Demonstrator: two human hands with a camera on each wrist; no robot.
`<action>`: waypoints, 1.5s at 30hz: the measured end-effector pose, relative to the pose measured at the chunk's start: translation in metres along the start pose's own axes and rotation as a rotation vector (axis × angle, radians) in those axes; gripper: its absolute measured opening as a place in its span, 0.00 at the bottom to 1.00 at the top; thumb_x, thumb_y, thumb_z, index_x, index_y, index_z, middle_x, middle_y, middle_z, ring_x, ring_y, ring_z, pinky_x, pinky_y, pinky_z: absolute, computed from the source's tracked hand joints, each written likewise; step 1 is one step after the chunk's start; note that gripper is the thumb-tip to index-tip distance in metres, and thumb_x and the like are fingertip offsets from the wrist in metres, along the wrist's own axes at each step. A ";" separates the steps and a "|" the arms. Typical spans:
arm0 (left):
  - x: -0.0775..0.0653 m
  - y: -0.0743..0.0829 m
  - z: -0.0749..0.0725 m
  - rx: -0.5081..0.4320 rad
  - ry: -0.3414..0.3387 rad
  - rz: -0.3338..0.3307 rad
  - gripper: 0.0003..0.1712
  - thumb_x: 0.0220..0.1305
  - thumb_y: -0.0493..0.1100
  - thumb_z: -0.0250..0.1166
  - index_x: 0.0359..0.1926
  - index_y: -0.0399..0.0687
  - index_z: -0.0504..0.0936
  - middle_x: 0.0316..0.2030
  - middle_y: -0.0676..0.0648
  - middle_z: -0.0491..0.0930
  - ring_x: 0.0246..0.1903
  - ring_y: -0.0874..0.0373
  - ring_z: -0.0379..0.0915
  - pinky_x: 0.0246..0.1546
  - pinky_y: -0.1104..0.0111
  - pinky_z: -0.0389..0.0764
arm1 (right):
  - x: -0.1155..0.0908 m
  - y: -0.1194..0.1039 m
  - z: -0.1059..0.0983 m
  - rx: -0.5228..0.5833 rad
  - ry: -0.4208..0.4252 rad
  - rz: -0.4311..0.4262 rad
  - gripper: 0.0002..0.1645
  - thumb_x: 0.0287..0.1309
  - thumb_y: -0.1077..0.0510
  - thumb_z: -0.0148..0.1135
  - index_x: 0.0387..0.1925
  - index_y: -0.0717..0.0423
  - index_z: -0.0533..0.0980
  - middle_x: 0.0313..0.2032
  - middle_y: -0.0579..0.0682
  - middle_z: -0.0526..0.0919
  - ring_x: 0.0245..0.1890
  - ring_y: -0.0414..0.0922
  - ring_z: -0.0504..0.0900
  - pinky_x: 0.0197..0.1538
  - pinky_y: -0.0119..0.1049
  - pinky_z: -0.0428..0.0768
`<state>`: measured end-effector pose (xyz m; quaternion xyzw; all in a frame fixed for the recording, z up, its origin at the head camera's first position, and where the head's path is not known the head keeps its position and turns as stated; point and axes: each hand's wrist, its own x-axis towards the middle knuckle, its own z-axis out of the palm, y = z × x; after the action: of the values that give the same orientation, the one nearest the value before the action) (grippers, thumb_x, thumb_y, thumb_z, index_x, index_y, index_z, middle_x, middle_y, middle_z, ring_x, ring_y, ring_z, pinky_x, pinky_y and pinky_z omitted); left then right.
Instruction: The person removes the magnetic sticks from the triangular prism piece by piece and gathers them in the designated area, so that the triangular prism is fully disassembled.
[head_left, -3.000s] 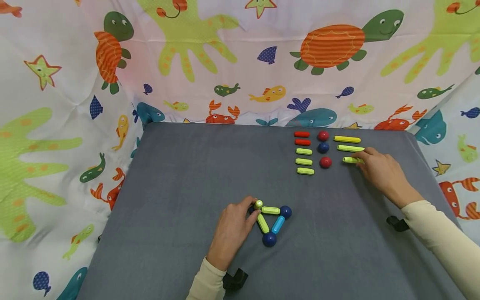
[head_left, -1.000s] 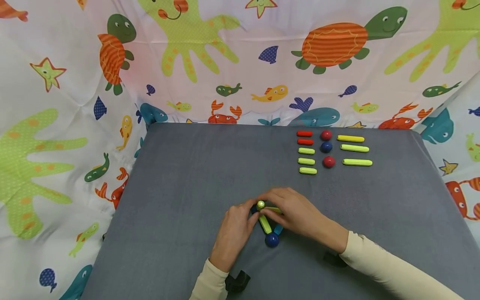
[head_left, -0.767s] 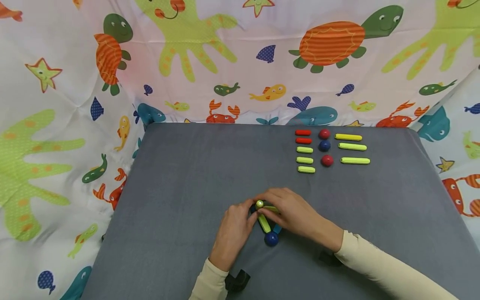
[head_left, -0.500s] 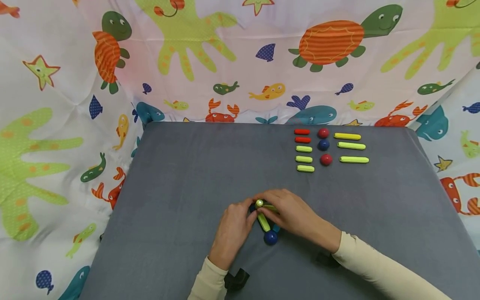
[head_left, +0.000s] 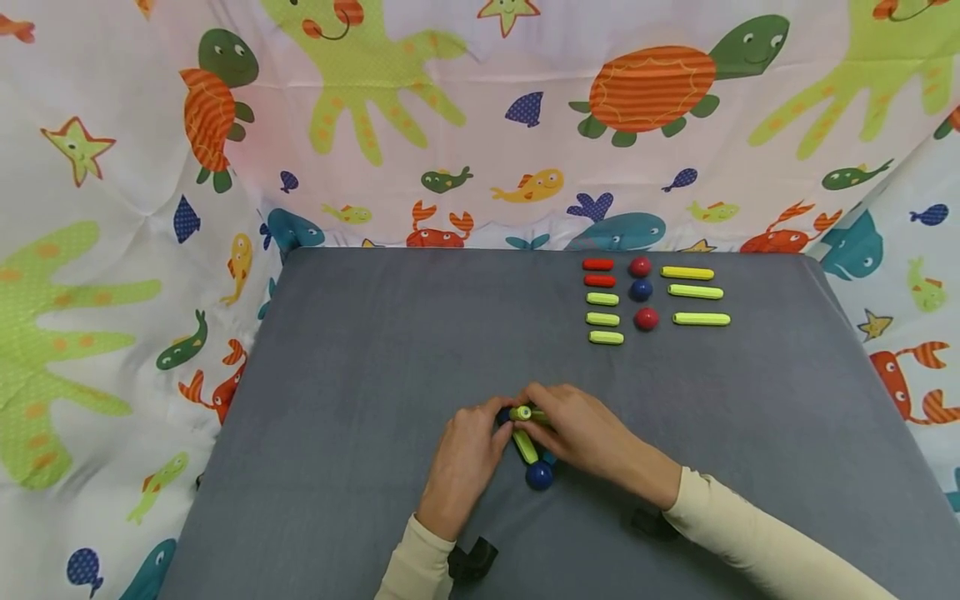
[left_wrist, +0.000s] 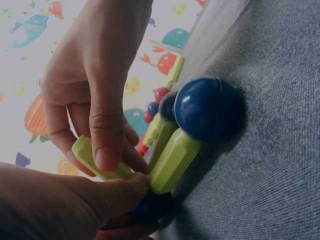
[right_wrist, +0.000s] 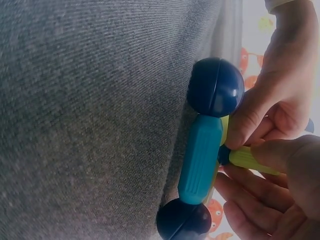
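Note:
On the grey cloth lies a triangle of magnetic sticks and balls. Its near blue ball [head_left: 538, 476] joins a yellow-green stick [head_left: 525, 447] and a blue stick [right_wrist: 201, 160]. My left hand [head_left: 463, 458] holds the left corner's blue ball [left_wrist: 152, 206], mostly covered by fingers. My right hand [head_left: 592, 433] pinches another yellow-green stick [head_left: 520, 413] that rises from this ball and leans right. The right hand hides the triangle's third ball and much of the back stick in the head view; the right wrist view shows blue balls [right_wrist: 216, 87] at both ends of the blue stick.
At the table's back right, short red sticks [head_left: 598, 281] and yellow-green sticks [head_left: 603, 319] form a column. Beside them are red balls [head_left: 647, 319] and a blue ball [head_left: 641, 289], then long yellow and yellow-green sticks [head_left: 701, 319]. A patterned curtain [head_left: 450, 125] hangs behind.
My right hand has left the long yellow-green stick at the back right and come to the triangle. The pinched stick, upright before, now tilts right. My left hand has stayed at its corner.

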<state>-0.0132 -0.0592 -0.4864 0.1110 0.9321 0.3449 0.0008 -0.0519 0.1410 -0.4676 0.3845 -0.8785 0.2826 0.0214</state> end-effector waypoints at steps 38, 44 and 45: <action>-0.002 0.002 0.001 -0.004 0.024 -0.029 0.17 0.72 0.45 0.72 0.58 0.45 0.87 0.43 0.43 0.90 0.27 0.63 0.80 0.22 0.71 0.77 | -0.036 0.065 -0.048 -0.136 0.145 0.097 0.24 0.55 0.63 0.82 0.54 0.55 0.86 0.48 0.46 0.86 0.45 0.42 0.86 0.48 0.46 0.88; -0.002 0.003 0.002 -0.007 0.030 -0.025 0.17 0.72 0.44 0.72 0.57 0.45 0.87 0.43 0.43 0.91 0.26 0.63 0.80 0.23 0.71 0.78 | -0.040 0.079 -0.054 -0.206 0.129 0.121 0.22 0.55 0.61 0.82 0.52 0.55 0.87 0.44 0.48 0.86 0.39 0.43 0.85 0.43 0.47 0.88; -0.002 0.002 0.002 -0.007 0.034 -0.023 0.17 0.71 0.44 0.72 0.57 0.44 0.87 0.43 0.43 0.91 0.27 0.63 0.80 0.22 0.71 0.78 | -0.040 0.081 -0.055 -0.217 0.124 0.125 0.21 0.55 0.61 0.83 0.51 0.56 0.87 0.43 0.48 0.86 0.38 0.43 0.84 0.42 0.47 0.87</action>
<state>-0.0106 -0.0566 -0.4863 0.0945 0.9320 0.3499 -0.0105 -0.0894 0.2396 -0.4702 0.3060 -0.9233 0.2098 0.0994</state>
